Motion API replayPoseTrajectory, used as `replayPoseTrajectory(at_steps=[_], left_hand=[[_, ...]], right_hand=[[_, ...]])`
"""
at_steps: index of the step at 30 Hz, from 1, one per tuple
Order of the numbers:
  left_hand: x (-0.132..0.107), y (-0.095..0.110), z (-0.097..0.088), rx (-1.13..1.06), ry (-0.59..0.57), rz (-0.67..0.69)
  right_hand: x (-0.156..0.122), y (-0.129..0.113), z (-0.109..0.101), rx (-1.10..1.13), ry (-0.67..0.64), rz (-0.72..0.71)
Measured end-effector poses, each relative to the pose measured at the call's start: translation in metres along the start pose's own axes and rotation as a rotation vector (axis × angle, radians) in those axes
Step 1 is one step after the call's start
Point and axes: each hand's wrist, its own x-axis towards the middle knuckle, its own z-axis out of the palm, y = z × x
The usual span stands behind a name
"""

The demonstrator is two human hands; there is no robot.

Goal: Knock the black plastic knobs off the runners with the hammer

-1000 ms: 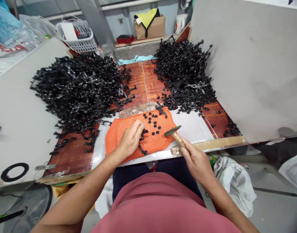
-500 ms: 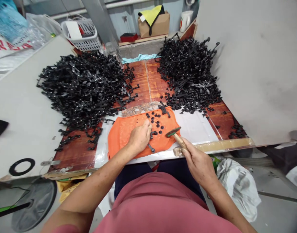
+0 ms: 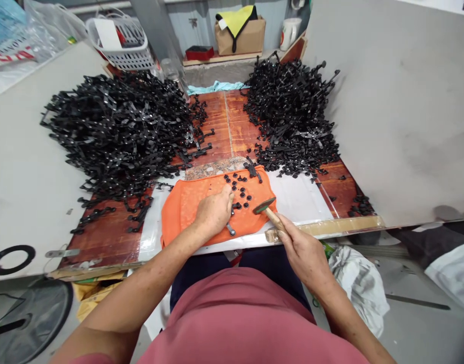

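Observation:
An orange cloth (image 3: 186, 202) lies at the near edge of the table, with several small black round pieces (image 3: 242, 192) scattered on it. My left hand (image 3: 213, 213) rests on the cloth with its fingers curled over a thin black strip part (image 3: 230, 230), fingertips among the round pieces. My right hand (image 3: 302, 253) grips the wooden handle of a small hammer (image 3: 265, 206), whose green head hovers just above the cloth's right edge.
A big heap of black strip parts (image 3: 118, 131) covers the table's left side, and a second heap (image 3: 292, 111) lies at the right. Grey boards (image 3: 398, 101) wall both sides. A white basket (image 3: 120, 43), a cardboard box (image 3: 239, 38) and a mug (image 3: 290, 31) stand behind.
My left hand has slid right along the cloth to the round pieces, drawing the strip part with it. The hammer has stayed near the cloth's right edge.

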Motion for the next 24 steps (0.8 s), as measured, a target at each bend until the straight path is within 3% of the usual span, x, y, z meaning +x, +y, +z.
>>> replayPoseTrajectory(at_steps=[8,13,17,21,24], left_hand=[[0.002,-0.001,-0.004,0.045,-0.011,0.029],[0.006,-0.002,-0.008,0.034,-0.032,0.043],[0.004,-0.001,-0.006,0.007,-0.039,0.021],[0.001,0.000,-0.004,0.000,-0.035,-0.013],[-0.001,0.000,-0.001,-0.006,-0.022,-0.006]], right_hand=[[0.025,-0.026,-0.019,-0.035,0.155,-0.211],[0.037,-0.033,-0.012,-0.150,0.048,-0.203],[0.032,-0.034,-0.013,-0.080,0.119,-0.226],[0.027,-0.035,-0.012,-0.183,0.038,-0.226],[0.027,-0.034,-0.008,-0.145,0.059,-0.216]])
